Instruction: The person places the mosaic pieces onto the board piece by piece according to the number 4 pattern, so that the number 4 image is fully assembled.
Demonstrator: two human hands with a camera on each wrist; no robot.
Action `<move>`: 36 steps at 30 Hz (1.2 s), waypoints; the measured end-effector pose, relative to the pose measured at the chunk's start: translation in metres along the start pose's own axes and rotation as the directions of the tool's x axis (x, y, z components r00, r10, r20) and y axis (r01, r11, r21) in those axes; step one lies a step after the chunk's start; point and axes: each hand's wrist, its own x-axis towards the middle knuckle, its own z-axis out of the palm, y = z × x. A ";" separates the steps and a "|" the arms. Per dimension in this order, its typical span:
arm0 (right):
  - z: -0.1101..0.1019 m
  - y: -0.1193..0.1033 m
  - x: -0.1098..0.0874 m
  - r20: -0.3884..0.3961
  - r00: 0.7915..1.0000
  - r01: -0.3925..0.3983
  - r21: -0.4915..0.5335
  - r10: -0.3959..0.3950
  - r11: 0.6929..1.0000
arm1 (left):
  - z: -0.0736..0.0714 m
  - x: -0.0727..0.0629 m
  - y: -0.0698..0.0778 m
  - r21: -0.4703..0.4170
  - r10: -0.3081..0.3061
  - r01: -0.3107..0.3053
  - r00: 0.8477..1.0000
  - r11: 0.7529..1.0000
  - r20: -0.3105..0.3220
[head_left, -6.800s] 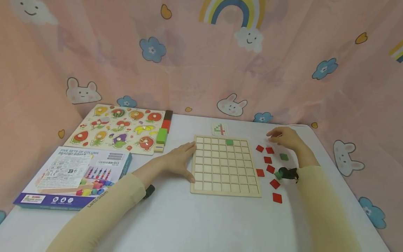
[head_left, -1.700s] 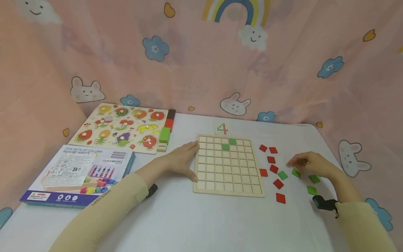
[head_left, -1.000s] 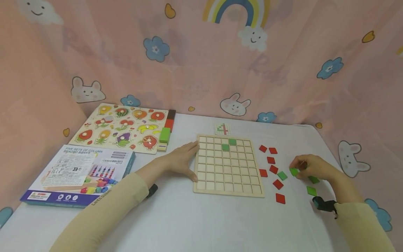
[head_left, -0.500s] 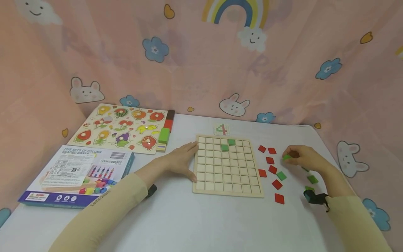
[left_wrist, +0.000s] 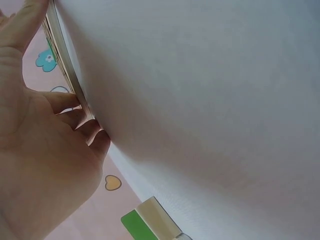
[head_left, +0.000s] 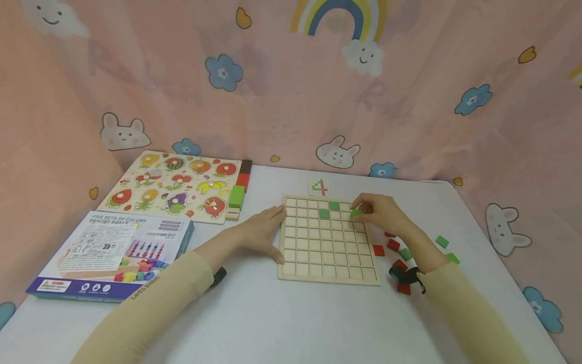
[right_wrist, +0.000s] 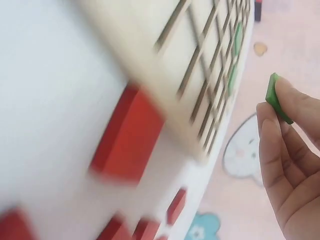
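My right hand (head_left: 382,212) pinches a green square tile (head_left: 355,213) between thumb and fingers, over the upper right part of the wooden grid board (head_left: 327,280). In the right wrist view the same tile (right_wrist: 274,97) is held tilted, above the board. Two green tiles sit in the grid, one in the top row (head_left: 334,206) and one in the second row (head_left: 324,214). My left hand (head_left: 256,232) rests with spread fingers along the board's left edge. In the left wrist view the fingertips (left_wrist: 102,140) touch the board's side.
Red tiles (head_left: 379,250) and green tiles (head_left: 442,241) lie right of the board, some hidden by the right arm. A pattern card (head_left: 320,187) lies behind the board. At left are a fruit puzzle (head_left: 159,189), a beads box (head_left: 113,253) and coloured blocks (head_left: 236,197).
A second green tile has appeared in the grid since the oldest frame. My right hand picked a green tile from the right and moved left over the board. My left hand stays put.
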 end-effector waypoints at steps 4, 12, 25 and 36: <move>0.008 -0.021 0.009 -0.003 0.999 0.045 0.033 -0.045 0.998 | 0.000 0.000 0.001 0.005 0.000 0.000 1.000 1.000 0.000; 0.025 -0.043 0.027 0.046 0.995 0.081 0.110 -0.086 0.991 | 0.000 0.000 -0.001 0.012 -0.015 0.015 1.000 1.000 0.000; 0.048 -0.058 0.042 0.119 0.982 0.144 0.041 -0.148 0.989 | 0.000 0.000 0.000 0.004 -0.002 0.003 1.000 1.000 -0.008; 0.055 -0.057 0.044 0.121 0.986 0.110 0.008 -0.111 0.994 | 0.000 0.001 0.001 0.009 -0.013 0.013 1.000 1.000 -0.003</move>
